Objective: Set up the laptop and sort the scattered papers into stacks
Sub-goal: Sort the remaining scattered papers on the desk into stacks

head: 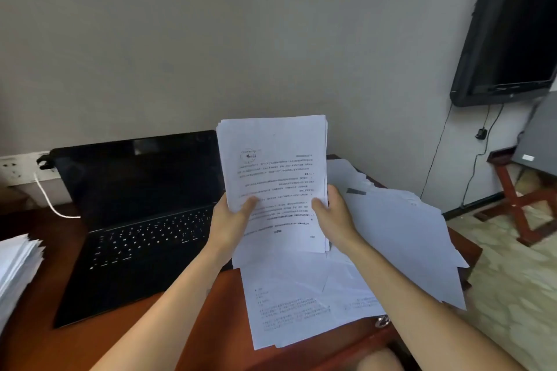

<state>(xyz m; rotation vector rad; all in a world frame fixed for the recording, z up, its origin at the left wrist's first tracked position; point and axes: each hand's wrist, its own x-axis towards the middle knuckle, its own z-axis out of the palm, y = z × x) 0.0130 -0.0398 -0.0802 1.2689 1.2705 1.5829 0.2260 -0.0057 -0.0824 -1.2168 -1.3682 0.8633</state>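
A bundle of printed white sheets [275,159] stands upright above the desk, its text upside down to me. My left hand [230,221] grips its lower left edge, thumb on the front page. My right hand [333,215] grips the lower right edge the same way. A black laptop [138,220] lies open to the left, screen dark, keyboard faintly lit. Scattered loose papers [391,235] cover the right side of the brown wooden desk [90,340]. A separate paper stack [16,268] sits at the desk's left edge.
A white cable [49,203] runs from a wall socket strip [18,167] behind the laptop. A black wall-mounted screen [512,39] hangs at the upper right, above a wooden folding stand [518,205]. The desk's right edge drops to patterned floor [512,295].
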